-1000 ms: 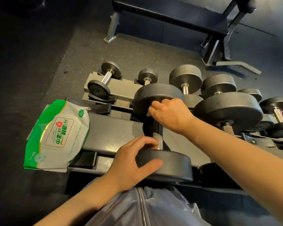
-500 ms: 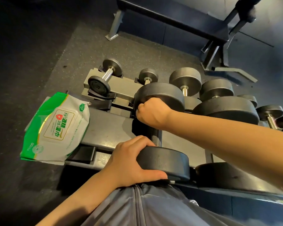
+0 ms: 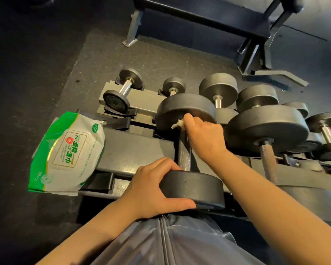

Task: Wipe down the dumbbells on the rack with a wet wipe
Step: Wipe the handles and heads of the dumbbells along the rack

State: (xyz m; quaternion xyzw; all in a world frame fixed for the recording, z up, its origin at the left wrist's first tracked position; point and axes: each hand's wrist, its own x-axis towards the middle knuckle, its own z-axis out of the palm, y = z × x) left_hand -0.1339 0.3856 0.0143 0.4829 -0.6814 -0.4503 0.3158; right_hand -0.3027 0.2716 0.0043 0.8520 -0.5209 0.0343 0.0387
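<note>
A dark dumbbell (image 3: 187,150) lies across the rack (image 3: 134,150), a seemingly crumpled wipe (image 3: 177,124) at its handle.

Wet wipe (image 3: 178,123) mostly hidden inside right hand (image 3: 204,139); rightmost dumbbells (image 3: 327,129) cut off by frame edge; pack (image 3: 67,153) small print illegible

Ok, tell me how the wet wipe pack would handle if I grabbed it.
The wet wipe pack is likely soft: its film looks creased and puffy. Probably light for its size, and it may sag, since one end overhangs the rack. The glossy film could be a bit slippery.
</note>
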